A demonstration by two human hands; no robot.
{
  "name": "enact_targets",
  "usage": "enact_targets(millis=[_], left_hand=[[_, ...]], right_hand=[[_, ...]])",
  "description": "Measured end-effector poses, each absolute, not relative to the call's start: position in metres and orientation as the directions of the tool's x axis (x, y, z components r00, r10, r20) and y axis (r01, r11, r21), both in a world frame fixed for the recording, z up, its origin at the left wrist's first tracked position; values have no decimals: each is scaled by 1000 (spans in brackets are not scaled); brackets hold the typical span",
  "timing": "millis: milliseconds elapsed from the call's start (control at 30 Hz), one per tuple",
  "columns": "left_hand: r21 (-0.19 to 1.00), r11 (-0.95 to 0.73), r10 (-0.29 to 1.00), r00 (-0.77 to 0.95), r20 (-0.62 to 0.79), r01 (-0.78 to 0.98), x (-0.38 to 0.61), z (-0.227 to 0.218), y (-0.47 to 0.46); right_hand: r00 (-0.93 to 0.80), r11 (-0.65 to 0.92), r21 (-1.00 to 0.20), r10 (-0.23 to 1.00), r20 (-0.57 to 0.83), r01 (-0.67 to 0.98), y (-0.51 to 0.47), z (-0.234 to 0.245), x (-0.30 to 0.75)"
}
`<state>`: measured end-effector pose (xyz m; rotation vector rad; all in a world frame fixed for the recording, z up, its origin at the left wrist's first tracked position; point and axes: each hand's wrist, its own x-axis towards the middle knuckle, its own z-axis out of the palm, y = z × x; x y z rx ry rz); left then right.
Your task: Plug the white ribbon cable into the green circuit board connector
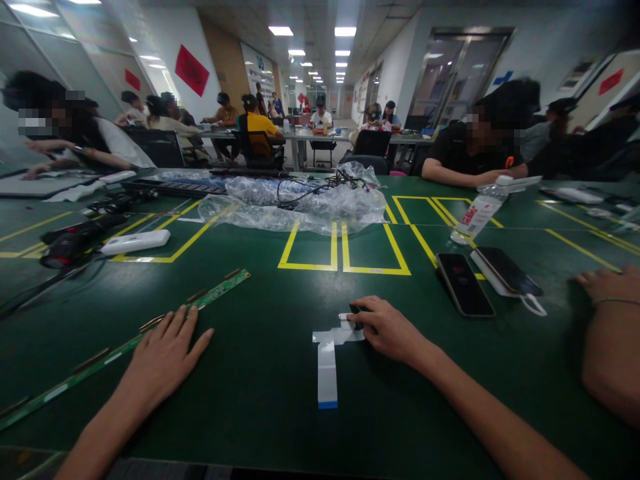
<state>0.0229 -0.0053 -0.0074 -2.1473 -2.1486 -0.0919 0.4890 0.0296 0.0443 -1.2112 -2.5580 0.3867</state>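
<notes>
Left hand point(167, 350): yours, laid out flat, fingertips over the board point(115, 357), not closed round it.
Right hand point(393, 331): yours, well apart from the left, fingers bent down at the cable's upper end; pinching or merely pressing, you cannot tell from this view.
Cable point(327, 373): white, T-shaped, blue-tipped; flat on the table point(280, 433) between your hands, nearer the right.
Board: green, long, narrow; slanting away under your left fingers.
Phones point(465, 283): two, beyond your right hand.
Bottle point(475, 213): tilted, behind the phones.
Wrap point(305, 200): clear, crumpled, farther ahead.
</notes>
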Motion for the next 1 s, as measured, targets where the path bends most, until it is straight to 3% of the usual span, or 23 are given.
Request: enact_targets(millis=[200, 467, 633, 1000], left_hand=[[-11, -241, 970, 241, 26, 970, 128, 9, -1], [151, -519, 837, 536, -109, 842, 228, 36, 18], [188, -634, 760, 649, -27, 750, 254, 36, 20], [275, -647, 761, 626, 170, 711, 254, 33, 46]], right_hand=[[-613, 621, -318, 778, 137, 717, 26, 47, 485], [-620, 652, -309, 757, 207, 692, 28, 42, 486], [-635, 665, -317, 744, 209, 676, 29, 42, 486], [-632, 673, -332, 738, 237, 661, 34, 28, 487]])
